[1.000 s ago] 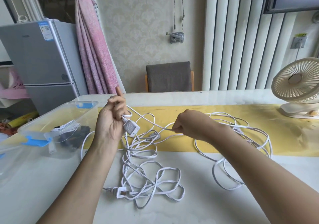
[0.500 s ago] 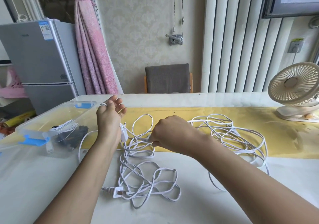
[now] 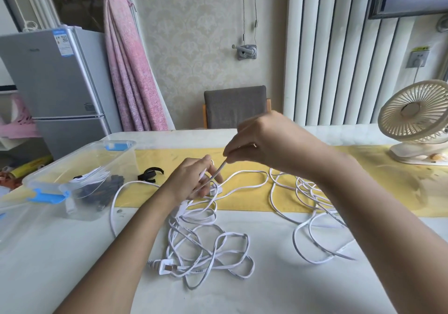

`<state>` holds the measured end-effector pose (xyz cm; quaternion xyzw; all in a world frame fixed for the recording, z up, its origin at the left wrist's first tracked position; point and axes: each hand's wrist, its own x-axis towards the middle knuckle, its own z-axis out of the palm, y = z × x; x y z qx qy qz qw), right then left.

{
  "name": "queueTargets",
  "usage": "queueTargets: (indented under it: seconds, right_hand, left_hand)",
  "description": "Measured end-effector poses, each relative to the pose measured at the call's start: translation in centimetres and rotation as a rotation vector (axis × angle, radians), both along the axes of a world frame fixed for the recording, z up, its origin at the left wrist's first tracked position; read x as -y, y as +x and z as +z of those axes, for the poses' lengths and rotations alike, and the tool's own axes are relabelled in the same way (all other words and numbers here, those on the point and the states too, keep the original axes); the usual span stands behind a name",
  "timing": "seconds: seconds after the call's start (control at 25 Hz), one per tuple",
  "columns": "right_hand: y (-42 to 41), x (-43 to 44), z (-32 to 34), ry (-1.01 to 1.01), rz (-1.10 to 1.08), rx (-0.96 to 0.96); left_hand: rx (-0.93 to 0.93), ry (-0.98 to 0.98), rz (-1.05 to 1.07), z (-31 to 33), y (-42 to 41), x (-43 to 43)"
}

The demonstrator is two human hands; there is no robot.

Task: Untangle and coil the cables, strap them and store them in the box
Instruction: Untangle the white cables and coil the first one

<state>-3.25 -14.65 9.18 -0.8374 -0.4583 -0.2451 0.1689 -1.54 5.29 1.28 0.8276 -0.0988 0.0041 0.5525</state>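
Note:
A tangle of white cable (image 3: 208, 248) lies on the table in front of me, its white plug (image 3: 164, 266) at the near left. A second loose bundle of white cable (image 3: 312, 207) spreads to the right. My left hand (image 3: 191, 183) holds strands of the cable just above the tangle. Above it, my right hand (image 3: 264, 144) pinches a taut stretch of the same cable and holds it raised. A black strap (image 3: 150, 174) lies on the yellow runner (image 3: 244, 202). The clear box (image 3: 72, 180) with blue clips stands at the left and holds coiled cables.
A cream desk fan (image 3: 417, 122) stands at the table's far right. A grey chair (image 3: 235, 106) is behind the table's far edge. A grey fridge (image 3: 55, 88) and a pink curtain (image 3: 126, 66) are at the back left.
My right hand has risen and moved right, drawing a stretch of cable up from the tangle. My left hand has dropped lower over the tangle and now grips strands there.

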Motion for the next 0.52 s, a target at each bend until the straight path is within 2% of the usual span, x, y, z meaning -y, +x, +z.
queueTargets:
  seconds: [0.12,0.32,0.44,0.52]
  right_hand:
    - [0.9,1.1,0.5,0.069,-0.015,0.069]
    - [3.2,3.5,0.1,0.273,-0.183,0.156]
    - [5.0,3.6,-1.8,0.299,-0.303,0.15]
    - [5.8,3.4,-2.8,0.327,-0.325,0.117]
  left_hand:
    - [-0.174,-0.048,-0.159,0.5,-0.4,0.0]
    - [-0.451,-0.319,-0.356,1.2,-0.6,0.0]
    - [-0.552,-0.515,-0.665,1.4,-0.6,-0.6]
    - [-0.602,-0.729,-0.892,1.7,-0.5,-0.6]
